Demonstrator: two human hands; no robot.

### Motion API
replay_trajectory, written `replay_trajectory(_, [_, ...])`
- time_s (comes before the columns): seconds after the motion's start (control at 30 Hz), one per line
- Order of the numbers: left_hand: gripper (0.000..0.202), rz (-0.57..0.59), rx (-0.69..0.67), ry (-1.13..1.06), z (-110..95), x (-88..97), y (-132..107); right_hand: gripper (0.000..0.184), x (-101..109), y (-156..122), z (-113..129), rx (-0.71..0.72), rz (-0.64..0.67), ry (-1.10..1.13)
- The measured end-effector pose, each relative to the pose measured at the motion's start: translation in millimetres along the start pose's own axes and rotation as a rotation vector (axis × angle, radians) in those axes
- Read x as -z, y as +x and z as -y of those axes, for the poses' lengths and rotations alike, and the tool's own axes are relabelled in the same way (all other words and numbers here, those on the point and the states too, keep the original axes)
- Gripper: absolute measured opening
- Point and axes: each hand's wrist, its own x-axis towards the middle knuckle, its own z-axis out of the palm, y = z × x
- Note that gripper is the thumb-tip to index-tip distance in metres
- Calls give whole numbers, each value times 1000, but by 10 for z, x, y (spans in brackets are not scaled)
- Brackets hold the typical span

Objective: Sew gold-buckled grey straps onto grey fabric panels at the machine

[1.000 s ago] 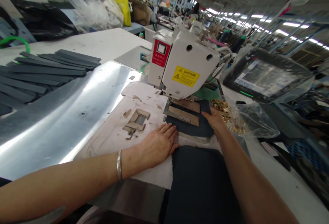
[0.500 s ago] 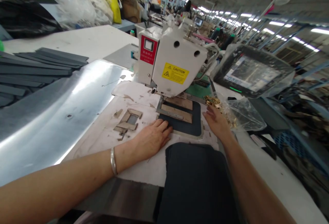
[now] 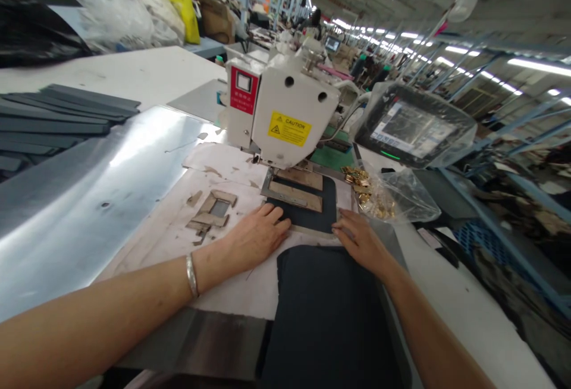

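Note:
A dark blue-grey panel (image 3: 312,217) lies flat under the metal clamp frame (image 3: 297,194) of a white sewing machine (image 3: 294,103). My left hand (image 3: 256,235) rests palm down, fingers stretched out, its tips on the panel's front left edge. At the front right corner, my right hand (image 3: 360,239) touches the panel's edge, thumb and fingers slightly apart. Nearer to me lies a larger dark sheet (image 3: 330,311), running off the table's front edge. Brownish pads line the clamp, and its needle area is hidden by the machine head.
Gold-coloured metal pieces (image 3: 361,190) spill from a clear plastic bag (image 3: 408,195) on the right. Behind it stands a plastic-wrapped control screen (image 3: 410,127). Dark strips (image 3: 53,121) lie stacked at left beside a shiny metal plate (image 3: 129,163). A taped cut-out (image 3: 218,207) sits on the white sheet.
My right hand has moved left and nearer, from beside the gold pieces to the panel's front right corner. My left hand stays at the panel's left edge. The whole view has shifted slightly.

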Motion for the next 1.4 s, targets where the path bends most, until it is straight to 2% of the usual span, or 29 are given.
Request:
replay_trajectory(0.17, [23,-2,-9,11,4,3,-1,10,-131,216,-132,32,21,5])
replay_trajectory(0.5, [21,3,14,-17,-25,-9,-5,12,-136,255,-187,17,70,-52])
replay_trajectory(0.63, [22,20,13,-20,-23,8,0,9,-160,274,-180,-10,17,-41])
replay_trajectory(0.7, [22,23,15,-19,-24,11,0,15,-147,266,-172,-5,-3,-15])
replay_trajectory(0.87, [22,16,18,-22,-26,3,-4,26,-72,105,-107,19,3,-2])
replay_trajectory(1.03, [21,22,8,-12,-30,1,3,40,-34,-246,114,3,83,-22])
replay_trajectory(1.13, [19,33,12,-4,-35,-8,4,43,8,-348,187,-8,109,-32])
replay_trajectory(1.2, [19,39,16,-3,-35,-22,-1,40,67,-270,122,4,121,-18])
replay_trajectory(1.27, [19,34,22,-2,-32,-40,-10,34,147,-42,-53,-42,102,-33])
replay_trajectory(1.4, [21,5,30,2,-20,-70,-16,28,278,701,-577,-356,-45,-334])
